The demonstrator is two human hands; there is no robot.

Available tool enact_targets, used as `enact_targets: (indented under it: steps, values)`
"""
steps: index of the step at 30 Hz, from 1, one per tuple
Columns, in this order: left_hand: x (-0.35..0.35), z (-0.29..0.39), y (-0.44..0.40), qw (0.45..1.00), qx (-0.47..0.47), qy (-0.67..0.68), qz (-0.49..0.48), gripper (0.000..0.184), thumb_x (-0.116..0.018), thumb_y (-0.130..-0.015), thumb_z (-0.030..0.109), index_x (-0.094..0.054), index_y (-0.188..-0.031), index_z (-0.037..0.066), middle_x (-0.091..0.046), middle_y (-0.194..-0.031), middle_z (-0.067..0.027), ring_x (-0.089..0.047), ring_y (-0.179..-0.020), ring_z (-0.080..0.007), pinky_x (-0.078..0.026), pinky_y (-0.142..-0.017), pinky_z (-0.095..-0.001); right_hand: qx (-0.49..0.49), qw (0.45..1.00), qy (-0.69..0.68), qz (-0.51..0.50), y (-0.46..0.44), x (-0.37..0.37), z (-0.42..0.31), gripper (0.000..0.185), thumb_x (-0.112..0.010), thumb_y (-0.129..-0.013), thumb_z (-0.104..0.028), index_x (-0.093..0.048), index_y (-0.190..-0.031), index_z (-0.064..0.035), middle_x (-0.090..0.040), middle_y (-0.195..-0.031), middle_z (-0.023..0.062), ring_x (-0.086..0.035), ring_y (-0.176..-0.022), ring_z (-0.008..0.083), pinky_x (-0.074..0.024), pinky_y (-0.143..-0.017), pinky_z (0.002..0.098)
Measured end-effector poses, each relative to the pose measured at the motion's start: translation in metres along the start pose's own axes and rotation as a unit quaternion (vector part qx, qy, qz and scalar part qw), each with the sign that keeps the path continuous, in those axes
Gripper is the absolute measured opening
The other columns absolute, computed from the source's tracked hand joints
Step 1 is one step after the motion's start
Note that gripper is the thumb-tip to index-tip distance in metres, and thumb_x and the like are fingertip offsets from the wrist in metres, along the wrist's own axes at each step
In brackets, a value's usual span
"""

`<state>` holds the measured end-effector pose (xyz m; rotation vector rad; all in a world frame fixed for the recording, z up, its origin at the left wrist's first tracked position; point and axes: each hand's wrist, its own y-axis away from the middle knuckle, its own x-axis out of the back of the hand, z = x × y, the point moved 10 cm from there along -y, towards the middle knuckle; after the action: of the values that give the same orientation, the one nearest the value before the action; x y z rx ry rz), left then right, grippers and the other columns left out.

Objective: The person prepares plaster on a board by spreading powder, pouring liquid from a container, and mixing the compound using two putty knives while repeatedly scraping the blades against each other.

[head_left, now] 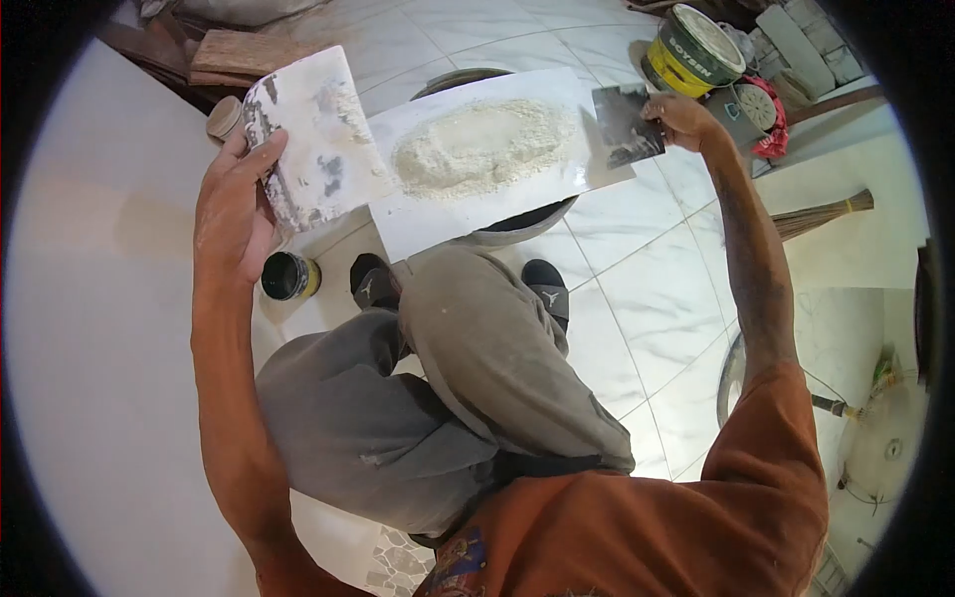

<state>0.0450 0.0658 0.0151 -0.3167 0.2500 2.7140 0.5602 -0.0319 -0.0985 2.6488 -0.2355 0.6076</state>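
My left hand (235,204) grips the edge of a white rectangular board (320,139), thumb on top. Pale residue and dark smudges mark its face, and it is tilted beside a larger white board. That larger white board (428,231) lies across a round dark container (537,221), which it mostly hides. A spread pile of off-white powder (482,149), with a shallow hollow in its middle, sits on it. My right hand (684,121) pinches a thin dark rectangular scraper blade (625,127), smeared with pale residue, at the larger board's right end.
A small dark can (288,276) stands near my left foot. At the upper right are a green and yellow bucket (696,50) and a grey pail (741,107). A stick broom (821,214) lies right, wood pieces (244,60) upper left. The floor is white tile (637,298).
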Motion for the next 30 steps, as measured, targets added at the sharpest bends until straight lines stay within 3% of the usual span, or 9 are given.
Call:
enact_targets:
  steps: [1, 4, 9, 13, 18, 25, 29, 30]
  values:
    - [0.002, -0.001, 0.0, 1.0, 0.003, -0.001, -0.003, 0.047, -0.057, -0.096, 0.01, -0.04, -0.137, -0.006, -0.055, -0.129, -0.0158, -0.057, -0.116, -0.0209, -0.047, -0.102, -0.0339, -0.087, 0.989, -0.115, 0.025, 0.014, -0.004, 0.017, 0.012, -0.06, -0.088, -0.01, -0.061, -0.097, -0.0006, -0.061, -0.091, 0.0069, -0.064, -0.079, 0.0202, -0.0577, -0.07, 0.0398]
    - [0.003, -0.003, -0.003, 1.0, 0.011, 0.002, -0.001, 0.043, -0.055, -0.096, 0.008, -0.042, -0.135, -0.005, -0.056, -0.127, -0.0158, -0.058, -0.114, -0.021, -0.048, -0.1, -0.0341, -0.103, 0.985, -0.14, -0.019, 0.005, -0.011, 0.043, 0.022, -0.063, -0.085, -0.004, -0.061, -0.104, 0.0071, -0.064, -0.097, 0.0129, -0.066, -0.083, 0.023, -0.0583, -0.077, 0.0431]
    - [-0.003, -0.003, -0.003, 1.0, 0.018, 0.009, 0.003, 0.036, -0.054, -0.096, 0.005, -0.047, -0.13, -0.005, -0.059, -0.121, -0.0148, -0.061, -0.107, -0.0198, -0.051, -0.096, -0.0333, -0.079, 0.992, -0.097, -0.022, -0.017, -0.03, 0.031, 0.016, -0.06, -0.083, -0.006, -0.059, -0.093, 0.0054, -0.059, -0.089, 0.0093, -0.062, -0.08, 0.0212, -0.0567, -0.074, 0.0417]
    - [-0.008, -0.004, -0.005, 1.0, 0.022, -0.004, -0.014, 0.044, -0.054, -0.097, 0.007, -0.041, -0.136, -0.005, -0.056, -0.128, -0.0149, -0.058, -0.115, -0.0206, -0.047, -0.101, -0.0347, -0.058, 0.99, -0.12, -0.034, -0.033, -0.049, 0.023, 0.015, -0.059, -0.08, -0.007, -0.059, -0.09, 0.0041, -0.057, -0.086, 0.0088, -0.059, -0.078, 0.0223, -0.0553, -0.071, 0.0428]
    - [-0.008, -0.003, -0.003, 1.0, 0.018, -0.004, 0.004, 0.037, -0.055, -0.096, 0.007, -0.047, -0.13, -0.005, -0.06, -0.121, -0.0141, -0.062, -0.107, -0.0192, -0.051, -0.095, -0.0332, -0.032, 0.987, -0.155, -0.032, -0.043, -0.052, 0.022, 0.013, -0.057, -0.082, -0.003, -0.06, -0.093, 0.0035, -0.057, -0.089, 0.0079, -0.056, -0.078, 0.0215, -0.0533, -0.073, 0.0426]
    - [-0.003, -0.002, -0.002, 1.0, 0.016, -0.011, 0.015, 0.039, -0.056, -0.096, 0.007, -0.046, -0.132, -0.006, -0.059, -0.122, -0.0145, -0.061, -0.108, -0.019, -0.051, -0.095, -0.0325, -0.039, 0.978, -0.202, -0.04, -0.044, -0.048, 0.012, 0.012, -0.057, -0.082, -0.001, -0.06, -0.092, 0.0041, -0.058, -0.093, 0.0081, -0.058, -0.086, 0.0209, -0.0523, -0.077, 0.0393]
    - [-0.003, -0.003, -0.004, 1.0, 0.015, -0.003, 0.007, 0.039, -0.056, -0.096, 0.006, -0.046, -0.132, -0.006, -0.06, -0.122, -0.0146, -0.062, -0.108, -0.0188, -0.051, -0.095, -0.0325, -0.017, 0.986, -0.145, -0.078, -0.054, -0.041, -0.007, 0.012, -0.06, -0.082, -0.001, -0.061, -0.094, 0.0023, -0.062, -0.095, 0.0085, -0.06, -0.088, 0.0203, -0.052, -0.081, 0.0352]
    - [-0.004, -0.002, -0.004, 1.0, 0.015, -0.001, 0.003, 0.039, -0.056, -0.096, 0.006, -0.046, -0.131, -0.006, -0.06, -0.122, -0.0146, -0.062, -0.108, -0.0188, -0.051, -0.095, -0.0325, 0.085, 0.993, 0.044, -0.07, -0.051, -0.039, -0.032, 0.012, -0.059, -0.083, -0.003, -0.061, -0.094, 0.0017, -0.062, -0.095, 0.0084, -0.06, -0.088, 0.02, -0.0521, -0.081, 0.0355]
